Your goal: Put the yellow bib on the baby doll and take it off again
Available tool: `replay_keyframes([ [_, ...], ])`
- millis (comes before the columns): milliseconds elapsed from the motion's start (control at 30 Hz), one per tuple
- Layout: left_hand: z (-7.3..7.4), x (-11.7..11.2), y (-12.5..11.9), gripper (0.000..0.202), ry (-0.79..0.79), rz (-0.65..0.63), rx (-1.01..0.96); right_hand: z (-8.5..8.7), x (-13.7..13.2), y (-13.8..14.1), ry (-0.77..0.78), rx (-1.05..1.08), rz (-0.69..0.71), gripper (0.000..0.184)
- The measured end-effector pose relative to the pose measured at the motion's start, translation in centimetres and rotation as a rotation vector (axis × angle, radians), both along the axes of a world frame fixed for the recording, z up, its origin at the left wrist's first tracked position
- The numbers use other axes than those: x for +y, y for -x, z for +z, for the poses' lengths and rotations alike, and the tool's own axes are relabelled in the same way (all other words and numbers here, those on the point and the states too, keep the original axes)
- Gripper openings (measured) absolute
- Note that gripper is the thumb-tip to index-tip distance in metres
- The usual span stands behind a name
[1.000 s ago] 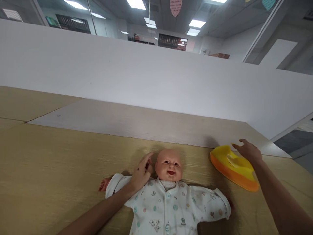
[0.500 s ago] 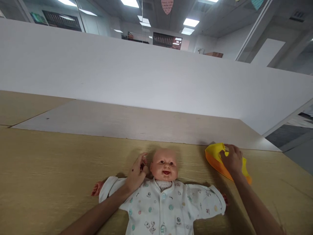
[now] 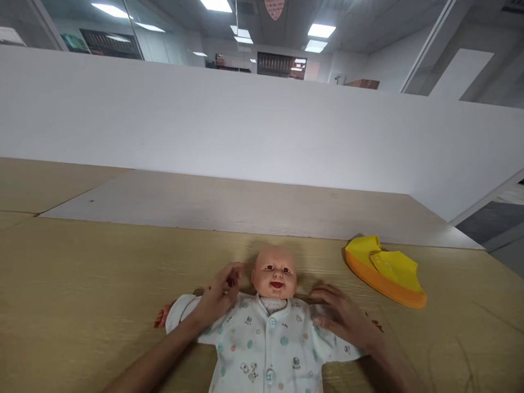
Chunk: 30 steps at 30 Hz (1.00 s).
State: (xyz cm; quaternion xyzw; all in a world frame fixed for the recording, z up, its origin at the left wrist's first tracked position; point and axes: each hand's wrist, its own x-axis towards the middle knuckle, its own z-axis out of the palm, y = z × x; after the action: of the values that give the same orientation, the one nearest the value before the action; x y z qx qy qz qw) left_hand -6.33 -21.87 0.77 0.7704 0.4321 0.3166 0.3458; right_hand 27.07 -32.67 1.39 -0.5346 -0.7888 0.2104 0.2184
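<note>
A baby doll (image 3: 273, 278) lies face up on the table, its arms spread. It wears a white buttoned top (image 3: 266, 341) with small printed figures and dots. My left hand (image 3: 219, 297) rests at the doll's shoulder on the left, beside its head. Its fingers are loosely curled with a gap before the thumb, and nothing shows in them. Over the doll's sleeve on the right lies my right hand (image 3: 346, 319), fingers stretched and thumb apart, holding nothing. Beyond that hand, a soft yellow piece with a thick orange edge (image 3: 385, 270) lies folded on the table; its kind is unclear.
The wooden table (image 3: 102, 273) has a paler strip (image 3: 245, 204) along its back. Behind it stands a low white partition (image 3: 254, 125), with glass above. The table's edge slants away at the far right.
My right hand has let go of the yellow and orange piece and moved left onto the doll's sleeve. My left hand has shifted slightly left and down from the doll's head.
</note>
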Motion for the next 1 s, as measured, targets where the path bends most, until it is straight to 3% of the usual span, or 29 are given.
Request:
replay_keyframes([
  [100,1.9,-0.4,3.9,0.064,0.073,-0.343,0.202,0.8,-0.6,0.3,0.117,-0.025,0.064,0.073],
  [200,3.0,-1.0,6.2,0.08,0.045,-0.401,0.405,1.6,-0.9,0.8,0.261,-0.064,0.101,0.09],
  [333,2.4,-2.1,5.4,0.083,-0.048,-0.374,0.633,2.7,-1.3,1.4,0.391,-0.135,0.108,0.095],
  [467,1.3,-3.0,3.7,0.082,-0.138,-0.313,0.723,2.7,-1.8,1.8,0.375,-0.177,0.081,0.095],
  [567,0.5,-3.0,3.3,0.076,-0.213,-0.315,0.745,2.1,-1.8,2.3,0.371,-0.187,0.044,0.093],
  [733,-1.1,-2.2,3.6,0.062,-0.334,-0.256,0.763,1.5,-1.4,2.8,0.31,-0.145,-0.004,0.075],
  [1000,-1.5,-1.0,3.3,0.053,-0.286,-0.129,0.625,0.5,0.2,1.9,0.258,-0.118,0.016,0.065],
])
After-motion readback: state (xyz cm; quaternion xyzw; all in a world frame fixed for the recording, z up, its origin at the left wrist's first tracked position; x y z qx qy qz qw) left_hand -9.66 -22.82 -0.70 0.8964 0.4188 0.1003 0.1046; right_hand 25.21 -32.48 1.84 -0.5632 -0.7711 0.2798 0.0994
